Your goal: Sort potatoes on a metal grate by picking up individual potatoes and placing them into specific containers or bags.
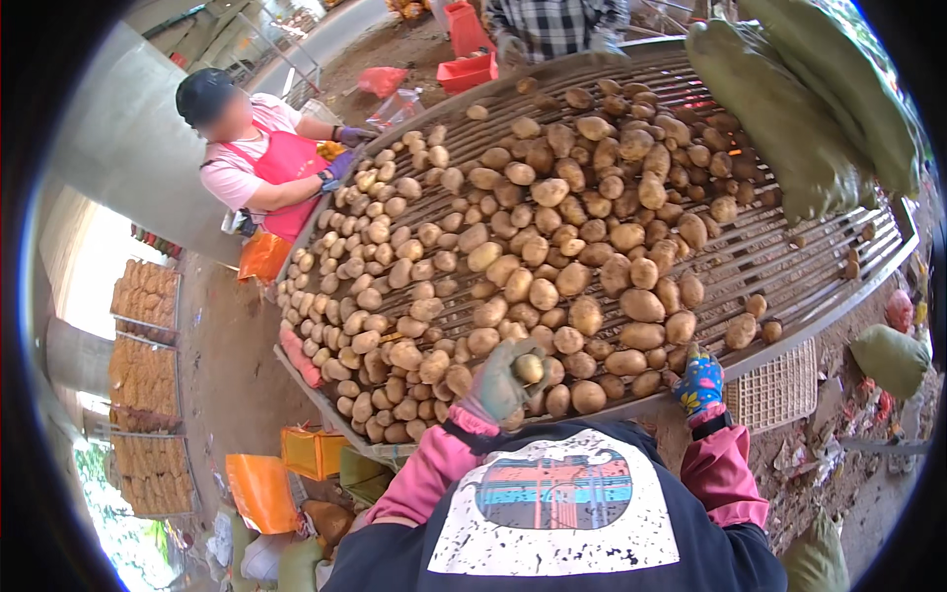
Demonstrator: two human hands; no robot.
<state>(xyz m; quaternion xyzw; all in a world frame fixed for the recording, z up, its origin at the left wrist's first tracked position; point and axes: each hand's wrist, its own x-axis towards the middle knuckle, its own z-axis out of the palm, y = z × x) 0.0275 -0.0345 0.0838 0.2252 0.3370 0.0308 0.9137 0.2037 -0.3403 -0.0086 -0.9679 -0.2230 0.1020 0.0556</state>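
Many potatoes (547, 251) lie on a slatted metal sorting table (799, 296). At its near edge, my left hand (503, 381), in a grey-green glove, is closed around a small potato (529, 368), which shows between the fingers and thumb. My right hand (698, 381), in a blue flowered glove, rests at the table's near rim with its fingertips beside the potatoes. Whether it holds anything is hidden by the glove and the rim.
Green sacks (784, 118) lie over the table's far right. One co-worker (274, 163) stands at the far left, another (558, 29) across the table. A plastic crate (773, 388) sits below the right rim. Orange bags (263, 492) and sacks stand at the lower left.
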